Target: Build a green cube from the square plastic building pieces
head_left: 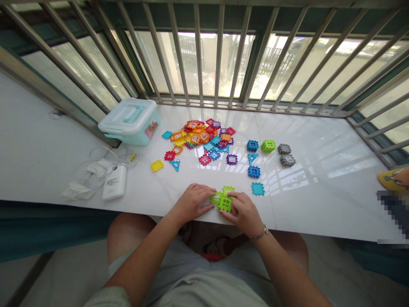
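The left hand [191, 204] and right hand [243, 213] are both closed around a small lime-green plastic build [223, 200] of interlocking waffle-block pieces, which sits between them at the near edge of the white glossy surface [319, 204]. The left fingers [207, 207] press against the build's left side, while the right fingers [234, 196] lie over its right side. A metal bracelet [260, 233] circles the right wrist. Just beyond the right hand lies a teal square piece [257, 189], with a blue block [254, 172] past it and a blue triangle piece [252, 158] and another blue block [252, 146] farther on. Farther right of these are a green block [268, 146] and two gray blocks [286, 154]. Straight ahead of the hands, a heap of multicolored waffle pieces [200, 136] spreads across the surface, with a purple piece [231, 159] at its right and a yellow piece [156, 166] off to its left. Farther left of the hands stand a lidded plastic storage box [129, 121], a white power bank [114, 182] and a white cable [108, 157]. Metal railing bars [198, 55] run along the far side of the surface.
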Tool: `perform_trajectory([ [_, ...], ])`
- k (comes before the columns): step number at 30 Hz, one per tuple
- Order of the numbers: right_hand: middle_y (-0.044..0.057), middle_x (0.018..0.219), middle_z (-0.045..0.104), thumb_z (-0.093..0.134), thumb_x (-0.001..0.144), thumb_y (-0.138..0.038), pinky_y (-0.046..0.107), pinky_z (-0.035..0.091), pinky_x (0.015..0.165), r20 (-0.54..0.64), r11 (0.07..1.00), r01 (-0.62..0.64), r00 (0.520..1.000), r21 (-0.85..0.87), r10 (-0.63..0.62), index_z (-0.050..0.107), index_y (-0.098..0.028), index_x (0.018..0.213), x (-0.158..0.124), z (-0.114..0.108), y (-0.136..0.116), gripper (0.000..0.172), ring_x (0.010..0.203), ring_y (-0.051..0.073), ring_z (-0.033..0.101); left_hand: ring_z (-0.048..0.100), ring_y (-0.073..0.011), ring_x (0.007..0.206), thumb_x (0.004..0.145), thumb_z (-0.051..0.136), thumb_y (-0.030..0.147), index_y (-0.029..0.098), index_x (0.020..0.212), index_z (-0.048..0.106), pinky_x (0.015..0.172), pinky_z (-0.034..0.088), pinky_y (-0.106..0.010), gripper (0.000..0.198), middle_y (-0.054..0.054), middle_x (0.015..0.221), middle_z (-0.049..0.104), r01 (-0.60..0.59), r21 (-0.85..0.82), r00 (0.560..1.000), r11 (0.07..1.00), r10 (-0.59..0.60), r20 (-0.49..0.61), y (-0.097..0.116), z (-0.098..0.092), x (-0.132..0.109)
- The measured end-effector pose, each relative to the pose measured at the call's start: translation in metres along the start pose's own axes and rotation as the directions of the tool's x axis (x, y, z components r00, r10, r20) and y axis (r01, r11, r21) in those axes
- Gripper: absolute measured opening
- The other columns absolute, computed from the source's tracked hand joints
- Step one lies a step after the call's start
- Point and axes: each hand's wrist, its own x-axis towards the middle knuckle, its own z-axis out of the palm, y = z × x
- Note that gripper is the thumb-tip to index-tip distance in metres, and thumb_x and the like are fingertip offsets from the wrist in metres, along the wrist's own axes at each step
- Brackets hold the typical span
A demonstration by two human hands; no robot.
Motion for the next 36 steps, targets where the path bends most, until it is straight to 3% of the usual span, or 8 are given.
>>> perform_trajectory([
  [10, 0.011, 0.12, 0.074, 0.084, 0.091, -0.036, 0.049, 0.058, 0.093, -0.003, 0.999, -0.034, 0.999, -0.02, 0.033, 0.05, -0.026, 0.074, -0.001, -0.001, 0.0, 0.039, 0.106, 0.028, 0.069, 0.066, -0.0267, 0.13, 0.1, 0.071, 0.035, 0.028, 0.132, 0.069, 0.112, 0.05, -0.046, 0.032, -0.008, 0.14, 0.071, 0.04, 0.047, 0.999, 0.998, -0.038, -0.035, 0.003, 0.003, 0.0],
  [16, 0.011, 0.118, 0.074, 0.081, 0.093, -0.036, 0.05, 0.056, 0.095, -0.121, 0.991, -0.118, 0.986, -0.058, 0.11, 0.044, -0.027, 0.072, -0.003, 0.002, 0.002, 0.044, 0.111, 0.03, 0.068, 0.065, -0.026, 0.129, 0.1, 0.069, 0.029, 0.028, 0.132, 0.068, 0.112, 0.049, -0.045, 0.032, -0.008, 0.14, 0.07, 0.054, 0.062, 0.998, 0.997, -0.052, -0.032, 0.005, 0.002, 0.001],
  [23, 0.011, 0.118, 0.073, 0.081, 0.094, -0.036, 0.052, 0.054, 0.096, -0.209, 0.981, -0.175, 0.966, -0.089, 0.153, 0.039, -0.027, 0.072, -0.004, 0.003, 0.004, 0.048, 0.109, 0.031, 0.067, 0.068, -0.0281, 0.114, 0.094, 0.078, 0.059, 0.026, 0.125, 0.069, 0.103, 0.049, -0.046, 0.047, -0.009, 0.118, 0.076, 0.012, 0.062, 1.0, 0.998, -0.011, -0.017, 0.004, 0.0, -0.002],
  [27, 0.011, 0.117, 0.073, 0.081, 0.093, -0.037, 0.052, 0.055, 0.094, -0.21, 0.981, -0.177, 0.965, -0.08, 0.157, 0.04, -0.028, 0.073, -0.004, 0.004, 0.004, 0.047, 0.108, 0.031, 0.067, 0.069, -0.0257, 0.111, 0.102, 0.068, 0.036, 0.026, 0.122, 0.07, 0.103, 0.05, -0.045, 0.022, -0.007, 0.113, 0.077, 0.002, 0.057, 0.998, 0.998, 0.002, -0.06, 0.004, 0.001, -0.006],
  [30, 0.011, 0.117, 0.073, 0.081, 0.094, -0.038, 0.052, 0.056, 0.094, -0.206, 0.981, -0.174, 0.967, -0.083, 0.154, 0.04, -0.028, 0.073, -0.004, 0.004, 0.004, 0.047, 0.108, 0.031, 0.067, 0.067, -0.026, 0.117, 0.101, 0.057, 0.016, 0.024, 0.122, 0.07, 0.106, 0.05, -0.046, 0.026, -0.009, 0.122, 0.075, 0.086, 0.103, 0.982, 0.991, -0.067, -0.177, 0.003, 0.006, -0.004],
  [33, 0.011, 0.117, 0.073, 0.081, 0.093, -0.037, 0.052, 0.056, 0.094, -0.196, 0.981, -0.174, 0.968, -0.084, 0.155, 0.041, -0.028, 0.073, -0.004, 0.005, 0.005, 0.047, 0.108, 0.031, 0.067, 0.064, -0.0281, 0.127, 0.1, 0.058, 0.016, 0.025, 0.124, 0.071, 0.11, 0.05, -0.049, 0.029, -0.01, 0.135, 0.071, 0.15, 0.136, 0.973, 0.979, -0.122, -0.194, 0.002, 0.01, 0.0],
  [36, 0.011, 0.116, 0.073, 0.082, 0.093, -0.036, 0.053, 0.056, 0.095, -0.191, 0.981, -0.174, 0.969, -0.084, 0.155, 0.041, -0.028, 0.073, -0.005, 0.005, 0.006, 0.046, 0.109, 0.031, 0.067, 0.064, -0.0282, 0.127, 0.104, 0.063, 0.028, 0.03, 0.126, 0.073, 0.11, 0.05, -0.049, 0.025, -0.009, 0.136, 0.071, 0.097, 0.145, 0.99, 0.985, -0.081, -0.111, 0.002, 0.008, 0.002],
])
